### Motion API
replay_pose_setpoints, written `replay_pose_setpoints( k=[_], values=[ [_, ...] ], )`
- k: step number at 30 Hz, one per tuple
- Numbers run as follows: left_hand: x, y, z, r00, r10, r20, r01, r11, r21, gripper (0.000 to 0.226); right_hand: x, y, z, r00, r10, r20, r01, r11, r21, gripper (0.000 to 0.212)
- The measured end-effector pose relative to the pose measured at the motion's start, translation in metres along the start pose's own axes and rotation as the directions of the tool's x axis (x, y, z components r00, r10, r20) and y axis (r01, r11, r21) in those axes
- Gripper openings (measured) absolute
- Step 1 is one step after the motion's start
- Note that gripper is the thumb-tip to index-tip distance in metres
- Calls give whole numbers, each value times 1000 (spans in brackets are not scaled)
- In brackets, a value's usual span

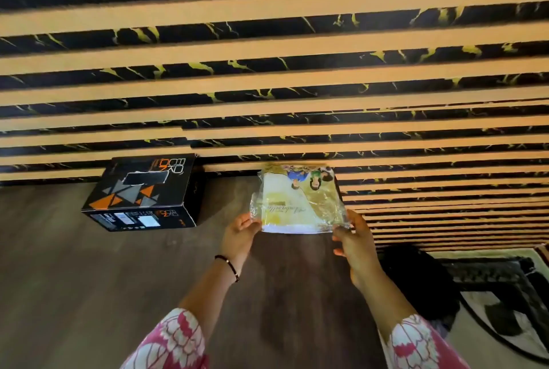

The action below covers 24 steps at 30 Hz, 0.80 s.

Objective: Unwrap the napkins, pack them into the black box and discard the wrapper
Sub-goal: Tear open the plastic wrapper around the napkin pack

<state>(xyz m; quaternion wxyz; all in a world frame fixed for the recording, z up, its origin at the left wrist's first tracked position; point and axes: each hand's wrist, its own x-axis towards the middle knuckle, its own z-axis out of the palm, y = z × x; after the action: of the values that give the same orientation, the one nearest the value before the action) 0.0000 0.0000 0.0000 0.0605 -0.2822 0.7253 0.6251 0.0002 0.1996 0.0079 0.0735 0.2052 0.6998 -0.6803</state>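
Note:
A pack of napkins [298, 199] in a clear, glossy plastic wrapper with a printed picture is held up above the dark wooden table [89, 279], close to the slatted wall. My left hand [239, 238] pinches the wrapper's near left corner. My right hand [355, 241] grips the near right corner. White napkin edges show along the pack's near side. The black box [145, 193], with orange and grey triangles and a dark slot in its top, stands on the table to the left of the pack, against the wall.
A wall of tan slats over black, gold-veined panels [267, 71] rises right behind the table. At the right, past the table's edge, a black-and-cream patterned rug [499, 303] covers the floor, with a dark rounded object [416, 282] beside the table.

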Motion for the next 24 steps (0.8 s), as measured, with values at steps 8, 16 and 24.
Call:
replay_pose_setpoints(
  k=[8,16,24],
  values=[
    [-32,-31,-39,998,56,-7,-54,986,157,30,-55,23,10,999,34,-34,-34,999,16,35],
    [-108,-84,-121,991,113,66,-126,961,245,15,-179,71,46,995,83,-51,-84,996,-21,39],
    [-162,-145,-192,979,130,156,-156,973,170,32,-257,114,81,979,-63,-196,-20,917,-398,51]
  ],
)
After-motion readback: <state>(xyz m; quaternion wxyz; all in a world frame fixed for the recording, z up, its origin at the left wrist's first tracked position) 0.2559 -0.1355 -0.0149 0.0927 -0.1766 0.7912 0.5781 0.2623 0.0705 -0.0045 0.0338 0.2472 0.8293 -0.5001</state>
